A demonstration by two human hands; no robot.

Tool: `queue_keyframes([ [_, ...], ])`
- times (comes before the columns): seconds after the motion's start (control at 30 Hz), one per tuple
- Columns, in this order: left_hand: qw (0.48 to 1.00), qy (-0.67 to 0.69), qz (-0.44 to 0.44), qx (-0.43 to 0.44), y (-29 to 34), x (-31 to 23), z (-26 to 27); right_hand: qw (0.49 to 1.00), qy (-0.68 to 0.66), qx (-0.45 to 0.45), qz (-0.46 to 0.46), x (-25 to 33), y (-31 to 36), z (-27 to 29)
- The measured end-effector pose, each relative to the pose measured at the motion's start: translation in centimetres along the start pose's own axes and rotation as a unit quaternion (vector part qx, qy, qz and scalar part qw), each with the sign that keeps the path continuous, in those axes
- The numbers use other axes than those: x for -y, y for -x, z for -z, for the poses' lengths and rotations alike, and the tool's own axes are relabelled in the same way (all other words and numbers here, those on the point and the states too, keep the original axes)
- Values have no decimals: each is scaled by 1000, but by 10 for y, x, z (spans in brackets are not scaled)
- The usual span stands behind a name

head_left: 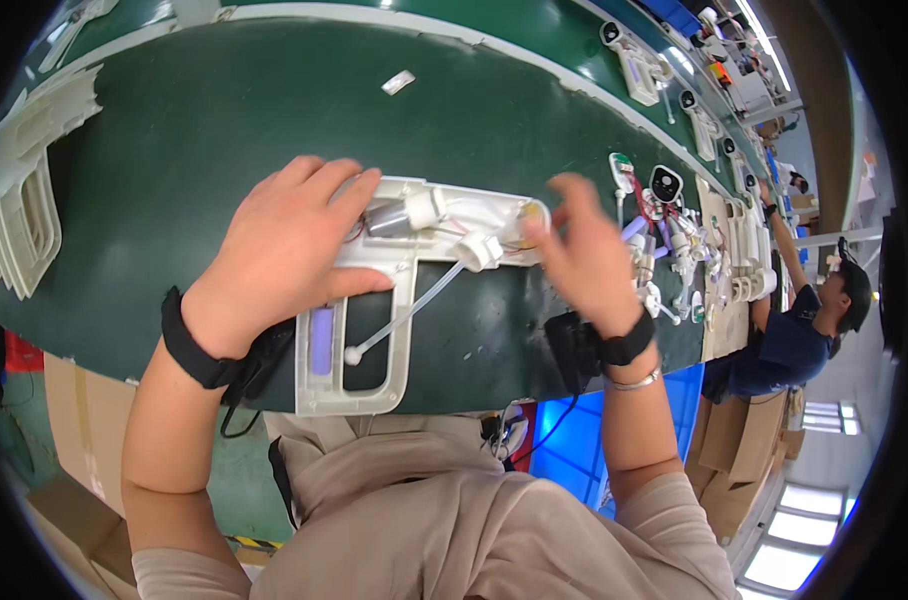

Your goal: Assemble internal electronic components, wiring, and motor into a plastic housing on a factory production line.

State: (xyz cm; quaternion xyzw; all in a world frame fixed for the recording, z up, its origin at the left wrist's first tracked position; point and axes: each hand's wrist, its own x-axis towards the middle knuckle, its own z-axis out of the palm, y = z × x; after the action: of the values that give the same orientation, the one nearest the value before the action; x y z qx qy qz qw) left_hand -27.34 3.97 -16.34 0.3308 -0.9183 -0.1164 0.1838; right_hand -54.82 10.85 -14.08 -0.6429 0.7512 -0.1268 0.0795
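A white plastic gun-shaped housing half (406, 330) lies open side up on the bench in front of me. Inside it sit a silver motor with a white cap (406, 213), a white round fitting with a clear tube (477, 252) and, in the handle, a purple cylindrical battery (321, 341). The tube slants across the handle opening and ends in a small white ball. My left hand (292, 235) is closed on the housing's left part, fingers over the top edge, thumb below. My right hand (586, 250) is at the housing's right end, its thumb by a yellowish round part, its fingers blurred by motion.
Nested white housing halves (24, 215) stand at the bench's left. Loose motors, batteries and wired parts (664, 235) are heaped at the right. A small white piece (398, 82) lies farther back. Beyond a white rail (474, 38) are similar devices (636, 70). A co-worker (804, 320) stands at far right.
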Motion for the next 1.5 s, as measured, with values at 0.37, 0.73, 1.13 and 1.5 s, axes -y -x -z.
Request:
queue_keyframes([
  [0.37,999,-29,25,3,-6,-3,-3,934,-154,-64,316,-2,0,5],
  [0.73,984,-68,-146,72,-75,-36,-33,933,-333,5,136,-16,-2,1],
  [1.13,979,23,-109,170,-89,-32,-36,933,97,-135,319,5,21,-24],
  [1.5,979,13,-104,174,-85,-27,-30,927,171,-98,320,17,36,-25],
])
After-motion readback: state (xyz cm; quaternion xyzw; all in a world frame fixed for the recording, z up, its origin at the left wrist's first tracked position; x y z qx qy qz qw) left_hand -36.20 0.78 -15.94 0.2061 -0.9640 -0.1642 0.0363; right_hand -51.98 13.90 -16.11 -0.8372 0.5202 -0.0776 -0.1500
